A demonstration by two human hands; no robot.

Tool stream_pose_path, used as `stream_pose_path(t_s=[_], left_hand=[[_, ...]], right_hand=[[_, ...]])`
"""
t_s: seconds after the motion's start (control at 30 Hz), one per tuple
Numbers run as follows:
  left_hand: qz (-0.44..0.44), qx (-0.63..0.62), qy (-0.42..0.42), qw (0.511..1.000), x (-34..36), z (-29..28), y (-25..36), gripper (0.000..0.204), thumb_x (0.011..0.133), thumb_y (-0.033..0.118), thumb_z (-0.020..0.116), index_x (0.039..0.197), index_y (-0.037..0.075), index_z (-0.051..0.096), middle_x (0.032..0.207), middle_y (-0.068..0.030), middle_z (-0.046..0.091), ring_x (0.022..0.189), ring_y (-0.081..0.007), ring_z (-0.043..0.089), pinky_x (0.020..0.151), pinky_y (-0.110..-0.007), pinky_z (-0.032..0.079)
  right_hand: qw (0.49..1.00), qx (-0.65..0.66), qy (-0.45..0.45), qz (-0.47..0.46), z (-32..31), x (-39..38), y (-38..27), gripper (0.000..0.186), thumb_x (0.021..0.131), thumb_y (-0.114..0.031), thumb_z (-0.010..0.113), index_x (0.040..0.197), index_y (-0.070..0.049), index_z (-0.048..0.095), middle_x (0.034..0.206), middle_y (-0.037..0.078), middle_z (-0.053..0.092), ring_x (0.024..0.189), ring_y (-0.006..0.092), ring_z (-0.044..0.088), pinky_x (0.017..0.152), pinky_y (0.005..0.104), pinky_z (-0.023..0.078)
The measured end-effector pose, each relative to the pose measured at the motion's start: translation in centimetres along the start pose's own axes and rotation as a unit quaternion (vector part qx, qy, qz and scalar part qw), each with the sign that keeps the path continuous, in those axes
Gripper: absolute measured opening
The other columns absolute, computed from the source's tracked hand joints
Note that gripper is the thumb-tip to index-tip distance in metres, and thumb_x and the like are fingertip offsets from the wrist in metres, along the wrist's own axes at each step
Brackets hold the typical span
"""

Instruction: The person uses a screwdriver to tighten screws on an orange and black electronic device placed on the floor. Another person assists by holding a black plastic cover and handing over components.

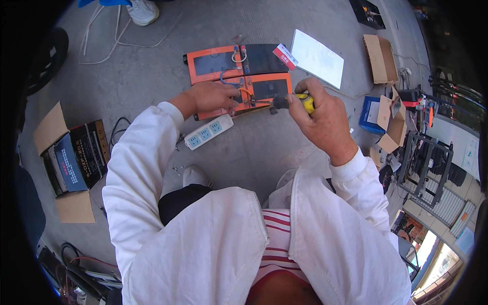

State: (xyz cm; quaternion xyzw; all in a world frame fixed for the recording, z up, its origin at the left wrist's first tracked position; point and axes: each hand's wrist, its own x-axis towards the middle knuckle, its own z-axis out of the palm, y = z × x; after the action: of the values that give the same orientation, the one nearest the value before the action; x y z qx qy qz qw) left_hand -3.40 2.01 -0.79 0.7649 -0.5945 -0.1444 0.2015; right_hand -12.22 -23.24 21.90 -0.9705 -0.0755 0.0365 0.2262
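Orange-and-black battery blocks lie side by side on the floor, joined by short looped cables. My left hand is over the lower-left block, fingers curled at a terminal beside an orange wire; what they pinch is hidden. My right hand grips a yellow-and-black screwdriver, its shaft reaching leftward to the terminals near my left fingertips; whether the tip touches a screw is too small to tell. A white power strip lies just below the blocks, and a red-and-white card rests at their upper-right corner.
A white board lies at upper right, near cardboard boxes and a blue box. An open box sits left. Another person's shoe and loose cables show at top left. A metal frame stands right.
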Motion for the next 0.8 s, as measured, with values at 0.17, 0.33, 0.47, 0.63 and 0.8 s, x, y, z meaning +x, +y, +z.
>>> stream_pose_path(t_s=[0.17, 0.33, 0.47, 0.63, 0.8], left_hand=[[0.027, -0.035, 0.019, 0.999, 0.6, 0.4, -0.4, 0.020, 0.092, 0.016, 0.071, 0.112, 0.014, 0.073, 0.124, -0.0047, 0.067, 0.115, -0.0302, 0.069, 0.096, -0.043, 0.058], [-0.001, -0.091, 0.090, 0.992, 1.1, 2.7, 0.0, 0.017, 0.087, 0.015, 0.077, 0.101, 0.010, 0.068, 0.114, -0.0075, 0.066, 0.110, -0.0317, 0.068, 0.094, -0.045, 0.057], [-0.050, -0.117, 0.145, 0.981, 1.1, 4.2, 1.2, 0.021, 0.086, 0.015, 0.080, 0.103, 0.010, 0.069, 0.112, -0.0078, 0.066, 0.109, -0.0329, 0.066, 0.095, -0.046, 0.056], [-0.076, -0.155, 0.178, 0.969, 1.1, 4.7, 2.0, 0.018, 0.089, 0.016, 0.078, 0.102, 0.009, 0.068, 0.107, -0.0074, 0.066, 0.109, -0.0329, 0.064, 0.094, -0.046, 0.053], [-0.094, -0.138, 0.147, 0.975, 0.9, 4.9, 1.9, 0.022, 0.092, 0.018, 0.077, 0.107, 0.008, 0.067, 0.112, -0.0092, 0.066, 0.110, -0.0353, 0.063, 0.098, -0.048, 0.051]], right_hand=[[1.000, -0.004, 0.002, 0.000, -0.2, 0.0, -0.2, 0.031, 0.097, -0.032, 0.077, 0.106, -0.007, 0.061, 0.076, 0.016, 0.071, 0.062, 0.0377, 0.071, 0.054, 0.0440, 0.052], [1.000, -0.013, 0.008, -0.025, -0.1, -0.2, -0.1, 0.033, 0.097, -0.033, 0.078, 0.107, -0.007, 0.060, 0.075, 0.015, 0.069, 0.063, 0.0374, 0.071, 0.055, 0.0446, 0.052], [0.996, -0.034, -0.011, -0.086, -0.3, -0.1, 0.0, 0.038, 0.093, -0.033, 0.081, 0.109, -0.006, 0.059, 0.082, 0.016, 0.070, 0.073, 0.0376, 0.071, 0.063, 0.0465, 0.052], [0.991, -0.010, 0.014, -0.132, -0.5, -0.3, 0.1, 0.037, 0.089, -0.022, 0.082, 0.112, -0.006, 0.058, 0.089, 0.016, 0.069, 0.081, 0.0398, 0.068, 0.069, 0.0489, 0.050], [0.998, -0.007, -0.038, -0.044, -0.9, -0.3, -0.3, 0.034, 0.089, -0.019, 0.079, 0.113, -0.006, 0.058, 0.090, 0.016, 0.070, 0.080, 0.0420, 0.067, 0.070, 0.0499, 0.049]])
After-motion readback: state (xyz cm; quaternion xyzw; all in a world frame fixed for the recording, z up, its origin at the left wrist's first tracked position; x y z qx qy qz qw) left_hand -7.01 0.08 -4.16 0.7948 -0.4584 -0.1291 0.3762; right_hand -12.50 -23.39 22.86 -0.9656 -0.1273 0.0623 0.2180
